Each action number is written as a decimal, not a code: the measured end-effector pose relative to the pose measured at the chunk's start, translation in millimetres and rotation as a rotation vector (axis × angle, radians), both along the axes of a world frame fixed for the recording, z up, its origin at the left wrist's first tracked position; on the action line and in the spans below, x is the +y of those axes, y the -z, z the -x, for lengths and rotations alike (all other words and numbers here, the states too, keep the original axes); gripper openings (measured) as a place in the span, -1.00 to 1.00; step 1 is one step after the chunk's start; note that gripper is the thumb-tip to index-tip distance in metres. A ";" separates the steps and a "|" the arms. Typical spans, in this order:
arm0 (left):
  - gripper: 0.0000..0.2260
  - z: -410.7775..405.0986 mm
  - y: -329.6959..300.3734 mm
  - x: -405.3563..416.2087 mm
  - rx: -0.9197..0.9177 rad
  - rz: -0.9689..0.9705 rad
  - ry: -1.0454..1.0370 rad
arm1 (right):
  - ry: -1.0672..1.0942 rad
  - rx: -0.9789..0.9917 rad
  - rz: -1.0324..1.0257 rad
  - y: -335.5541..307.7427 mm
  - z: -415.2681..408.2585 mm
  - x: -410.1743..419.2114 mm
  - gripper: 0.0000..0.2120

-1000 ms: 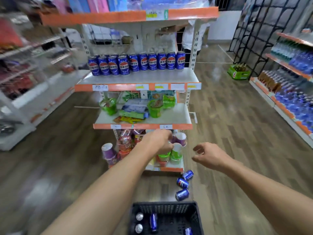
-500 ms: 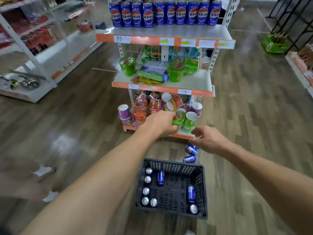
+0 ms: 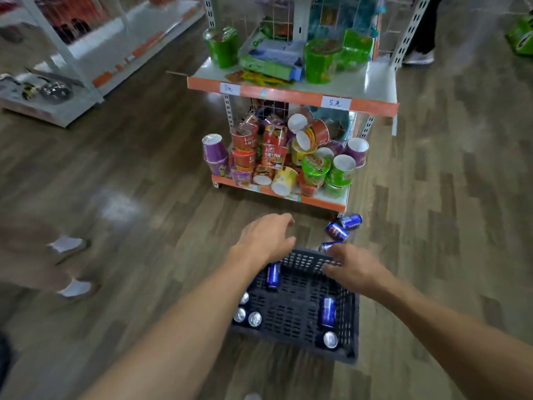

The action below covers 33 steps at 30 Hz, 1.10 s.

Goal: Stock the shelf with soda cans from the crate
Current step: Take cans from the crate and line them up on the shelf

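Both hands (image 3: 266,239) (image 3: 356,267) loose, empty, over crate (image 3: 353,319); far rim partly hidden.

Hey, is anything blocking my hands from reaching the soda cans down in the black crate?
Nothing visible does. The crate is open-topped, and both the left hand and right hand hover empty over its far rim, with the cans lying and standing uncovered on its floor.
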<state>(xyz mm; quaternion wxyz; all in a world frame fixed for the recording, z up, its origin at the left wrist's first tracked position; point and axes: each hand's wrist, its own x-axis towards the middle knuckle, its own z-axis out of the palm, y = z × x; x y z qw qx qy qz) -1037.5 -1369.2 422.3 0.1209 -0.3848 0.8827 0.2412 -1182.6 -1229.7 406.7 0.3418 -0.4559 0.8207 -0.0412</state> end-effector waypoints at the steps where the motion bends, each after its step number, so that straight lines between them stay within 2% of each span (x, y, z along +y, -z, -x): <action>1: -0.59 1.1 23.1 2.8 -0.002 0.003 -0.001 | -0.004 0.010 -0.006 19.8 1.1 2.9 -0.68; 6: -0.63 4.2 152.2 22.4 -0.015 0.000 -0.016 | -0.015 0.014 -0.017 133.3 5.6 23.3 -0.72; 11: -0.61 17.0 281.7 53.0 -0.059 -0.083 0.048 | 0.008 0.031 -0.121 250.9 14.7 57.8 -0.70; 20: -0.59 60.7 440.2 73.8 -0.166 -0.067 0.210 | -0.041 0.071 -0.304 428.3 25.8 78.2 -0.81; 23: -0.58 80.6 478.4 79.1 -0.168 -0.051 0.262 | -0.082 0.057 -0.379 463.7 23.4 78.6 -0.65; 26: -0.56 101.2 509.5 82.8 -0.176 -0.030 0.314 | -0.096 0.050 -0.449 491.9 24.8 80.3 -0.58; 30: -0.42 123.9 542.4 87.8 -0.203 0.004 0.394 | -0.062 0.028 -0.498 520.1 25.7 77.8 -0.42; 33: -0.41 131.6 564.8 99.2 -0.171 -0.022 0.436 | -0.001 0.017 -0.540 533.4 21.4 82.0 -0.38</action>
